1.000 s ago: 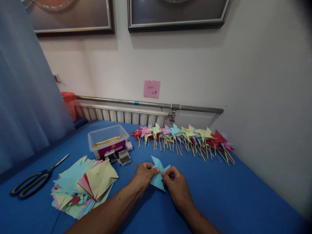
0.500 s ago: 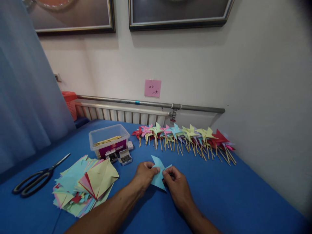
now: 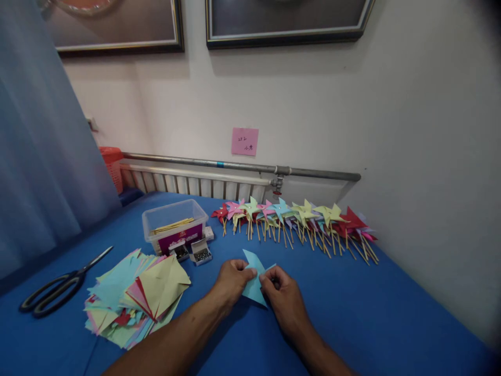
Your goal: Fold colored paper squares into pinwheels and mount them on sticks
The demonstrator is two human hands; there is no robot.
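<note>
Between my hands is a light blue paper pinwheel [image 3: 254, 292], partly folded, with one point standing up and another flaring toward me. My left hand [image 3: 234, 279] pinches its left side, thumb laid on the paper near the middle. On the right edge, my right hand [image 3: 282, 290] has thumb and fingertips closed on the paper close to the centre. Whether a pin or stick is in the right fingers is hidden. Just beyond my left hand stand two small open boxes of pins [image 3: 201, 255].
Left of my arm lies a pile of coloured cut paper [image 3: 156, 287], with black-handled scissors [image 3: 70, 284] farther left. A clear plastic tub [image 3: 176, 222] holds thin sticks. Finished paper pinwheels [image 3: 305, 214] line the back of the blue-covered table [image 3: 376, 318], below a wall pipe [image 3: 321, 174].
My right fingers have shifted very slightly on the pinwheel's right edge. My left hand keeps its grip, and the things on the table stay where they were.
</note>
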